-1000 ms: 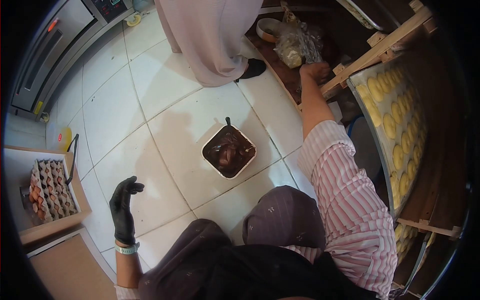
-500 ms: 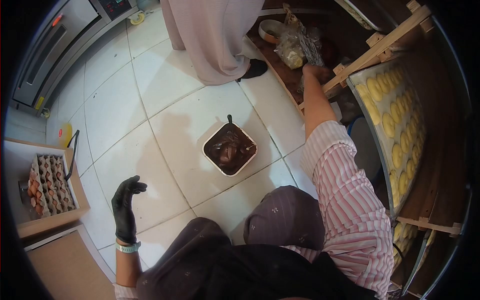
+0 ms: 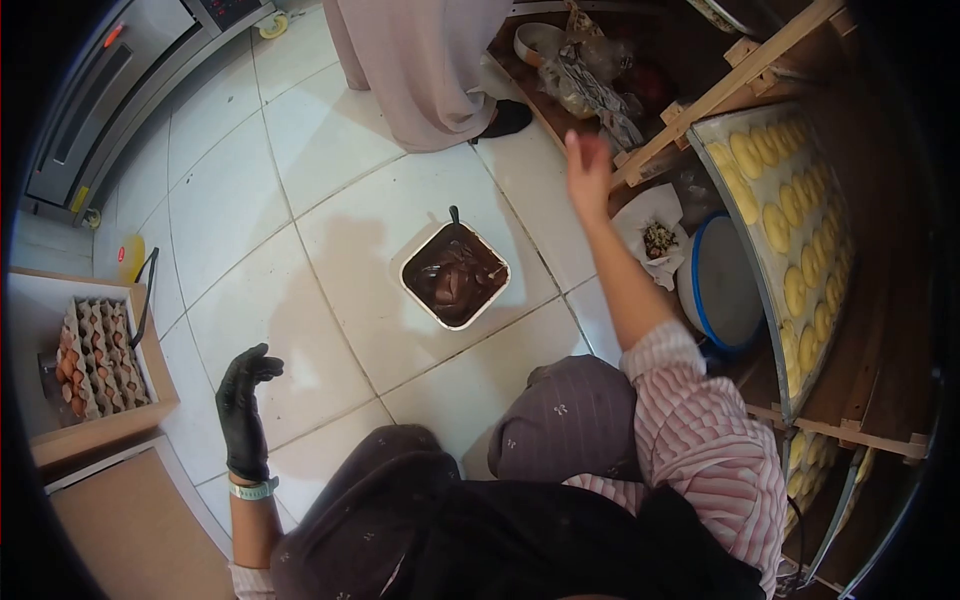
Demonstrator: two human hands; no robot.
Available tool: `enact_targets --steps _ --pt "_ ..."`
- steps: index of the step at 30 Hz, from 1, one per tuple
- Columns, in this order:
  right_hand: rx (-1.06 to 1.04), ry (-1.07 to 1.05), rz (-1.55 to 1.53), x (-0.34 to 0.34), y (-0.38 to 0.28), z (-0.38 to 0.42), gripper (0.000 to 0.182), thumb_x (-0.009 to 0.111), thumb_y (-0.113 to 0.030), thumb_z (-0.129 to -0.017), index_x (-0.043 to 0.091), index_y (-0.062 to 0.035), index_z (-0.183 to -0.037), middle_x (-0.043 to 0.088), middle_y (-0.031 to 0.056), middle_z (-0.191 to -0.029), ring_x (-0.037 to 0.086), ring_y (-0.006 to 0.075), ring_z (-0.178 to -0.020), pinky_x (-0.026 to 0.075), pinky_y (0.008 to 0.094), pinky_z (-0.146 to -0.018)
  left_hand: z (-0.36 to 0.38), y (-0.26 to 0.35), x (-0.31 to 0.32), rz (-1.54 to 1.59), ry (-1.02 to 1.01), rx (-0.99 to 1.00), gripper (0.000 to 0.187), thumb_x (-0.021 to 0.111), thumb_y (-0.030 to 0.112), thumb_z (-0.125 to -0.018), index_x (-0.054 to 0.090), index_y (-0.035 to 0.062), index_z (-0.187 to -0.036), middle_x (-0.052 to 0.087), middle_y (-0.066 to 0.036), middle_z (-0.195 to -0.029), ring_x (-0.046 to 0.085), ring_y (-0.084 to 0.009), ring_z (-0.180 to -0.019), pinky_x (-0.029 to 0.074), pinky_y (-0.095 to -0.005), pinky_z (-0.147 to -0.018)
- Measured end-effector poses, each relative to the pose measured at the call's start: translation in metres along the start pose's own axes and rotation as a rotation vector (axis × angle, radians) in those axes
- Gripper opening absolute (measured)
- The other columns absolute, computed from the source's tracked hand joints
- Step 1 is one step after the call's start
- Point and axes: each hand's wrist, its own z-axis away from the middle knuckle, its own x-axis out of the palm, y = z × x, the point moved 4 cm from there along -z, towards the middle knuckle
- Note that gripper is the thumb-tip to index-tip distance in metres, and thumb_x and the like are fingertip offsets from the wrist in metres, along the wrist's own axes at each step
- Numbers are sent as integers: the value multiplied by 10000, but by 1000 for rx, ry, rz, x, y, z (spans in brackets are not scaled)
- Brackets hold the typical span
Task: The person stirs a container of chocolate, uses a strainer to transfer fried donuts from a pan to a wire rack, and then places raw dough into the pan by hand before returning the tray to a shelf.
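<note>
My left hand (image 3: 243,411), in a black glove, is raised over the tiled floor at the left; its fingers are apart and slightly curled, holding nothing. Bare and somewhat blurred, my right hand (image 3: 589,172) is beside the low wooden shelf, fingers apart and nothing in them. Near it on the shelf lie crumpled plastic bags (image 3: 590,85) and a small bowl (image 3: 541,43). A square tub of dark brown paste (image 3: 457,277) stands on the floor between my hands, with a black handle (image 3: 454,214) sticking out at its far side.
Another person's skirt and dark shoe (image 3: 508,118) are ahead. At the right are a tray of yellow dough pieces (image 3: 779,220), a blue-rimmed tub (image 3: 727,285) and white paper with crumbs (image 3: 655,237). Egg trays (image 3: 100,360) sit at the left, an oven (image 3: 110,90) beyond.
My right hand has come back from the plastic bags on the shelf, toward me and to the left. The paper with crumbs and the blue-rimmed tub show more. My left hand has barely moved.
</note>
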Motion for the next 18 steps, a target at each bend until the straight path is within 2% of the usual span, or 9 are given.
enact_targets --steps 1,3,6,7,9,11,13,15,18 --pt "201 -236 -113 3 16 31 416 533 -385 -874 539 3 -722 575 125 -677 571 201 -698 445 348 -632 0 -1 0 8 -4 -4 341 409 228 -942 559 -31 -1105 621 -86 -900 564 -151 -836 426 -286 -796" --pt "552 -426 -204 6 43 91 509 473 -392 -906 493 -25 -555 468 51 -456 496 164 -462 416 305 -492 2 -1 2 24 -17 -1 356 404 234 -942 551 -37 -1119 619 -89 -914 565 -151 -843 432 -288 -804" --pt "408 -407 -121 2 85 108 403 478 -340 -921 482 -47 -645 447 4 -527 451 98 -477 371 247 -456 0 2 12 -94 -48 2 366 403 242 -938 547 -36 -1128 619 -91 -919 564 -150 -848 431 -292 -812" --pt "379 -479 -111 1 83 104 325 470 -300 -926 541 -32 -759 509 16 -619 510 91 -585 404 223 -519 -1 3 15 -85 -57 -22 367 403 241 -936 544 -35 -1133 620 -91 -918 565 -151 -851 430 -293 -816" --pt "237 -410 -250 14 69 103 298 478 -305 -915 569 -24 -875 561 48 -725 539 113 -667 436 234 -604 -7 3 28 -17 -122 -44 371 402 243 -933 530 -27 -1153 620 -93 -931 566 -152 -861 428 -295 -823" --pt "231 -553 -336 27 42 96 306 497 -305 -900 583 -20 -970 591 69 -827 553 134 -750 450 249 -687 -19 -12 47 99 -236 -106 388 398 260 -932 502 -11 -1190 613 -96 -979 568 -153 -877 430 -295 -823" --pt "365 -923 -350 39 -1 89 330 526 -302 -881 583 -20 -1042 599 79 -924 554 153 -832 448 267 -766 -28 -51 71 216 -365 -256 416 404 292 -931 463 10 -1232 596 -102 -1046 571 -157 -897 436 -293 -818" --pt "55 -891 -289 77 -9 87 354 559 -306 -858 587 -28 -1075 616 95 -954 570 220 -825 449 327 -791 -32 -84 95 269 -450 -404 438 424 318 -926 436 31 -1258 579 -108 -1101 573 -169 -924 440 -294 -813" --pt "-336 -907 7 106 -38 90 351 573 -305 -842 601 -43 -1074 621 121 -966 573 277 -847 442 369 -785 -36 -107 137 247 -478 -559 446 449 330 -922 422 47 -1265 565 -113 -1146 572 -195 -981 443 -314 -817"
